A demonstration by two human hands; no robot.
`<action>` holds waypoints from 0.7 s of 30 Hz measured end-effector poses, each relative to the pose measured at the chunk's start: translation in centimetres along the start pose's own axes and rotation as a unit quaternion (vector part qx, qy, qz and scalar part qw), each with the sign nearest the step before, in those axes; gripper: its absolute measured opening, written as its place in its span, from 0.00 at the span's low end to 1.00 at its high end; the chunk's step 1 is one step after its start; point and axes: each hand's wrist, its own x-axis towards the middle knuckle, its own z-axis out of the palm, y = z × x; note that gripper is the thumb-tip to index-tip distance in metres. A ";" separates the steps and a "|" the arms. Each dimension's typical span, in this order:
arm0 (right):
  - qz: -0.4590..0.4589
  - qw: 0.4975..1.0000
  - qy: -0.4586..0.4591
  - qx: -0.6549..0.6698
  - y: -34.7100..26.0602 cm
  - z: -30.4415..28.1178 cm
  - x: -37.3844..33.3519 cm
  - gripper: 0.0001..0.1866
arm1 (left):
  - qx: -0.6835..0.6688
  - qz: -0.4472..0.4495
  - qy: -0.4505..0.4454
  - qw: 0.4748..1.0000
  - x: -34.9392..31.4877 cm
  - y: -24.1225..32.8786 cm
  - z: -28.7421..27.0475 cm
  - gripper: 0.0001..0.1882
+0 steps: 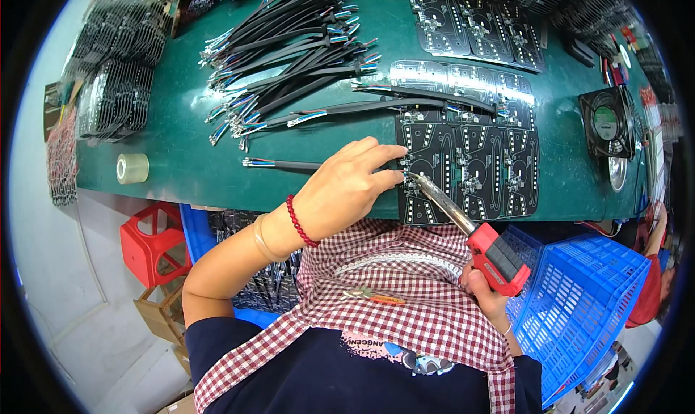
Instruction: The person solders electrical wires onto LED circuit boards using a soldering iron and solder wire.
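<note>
My left hand (347,179) is over the left edge of a black circuit board panel (478,142) at the table's near edge. Under its palm runs a black-sleeved cable (279,166), whose loose end with coloured wires sticks out to the left. Thumb and fingertips close on the cable's other end at the board; the wires there are mostly hidden. My right hand (486,292) grips a soldering iron (499,258) by its red and black handle. The iron's metal tip touches or nearly touches the board beside my left fingertips.
A heap of black cables (289,74) lies at the far left. More board panels (478,27) lie beyond, with finished-looking cables across one. A small fan (608,121) stands right, a tape roll (132,169) left. Blue crates (579,291) and a red stool (153,244) flank me.
</note>
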 end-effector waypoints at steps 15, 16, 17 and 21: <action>0.020 1.000 0.009 0.017 -1.5 0.5 0.1 0.17 | 0.026 -0.015 0.008 1.000 -0.1 0.6 0.2 0.10; 0.015 0.999 -0.002 0.030 -1.4 0.4 0.1 0.17 | 0.026 -0.015 0.008 1.000 -0.1 0.6 0.2 0.10; 0.010 0.999 -0.012 0.043 -1.3 0.4 0.1 0.16 | 0.027 -0.017 0.010 0.999 -0.1 0.7 0.2 0.10; 0.016 0.999 -0.027 0.041 -1.7 0.0 0.3 0.04 | 0.029 -0.024 0.013 0.999 -0.3 0.8 0.2 0.10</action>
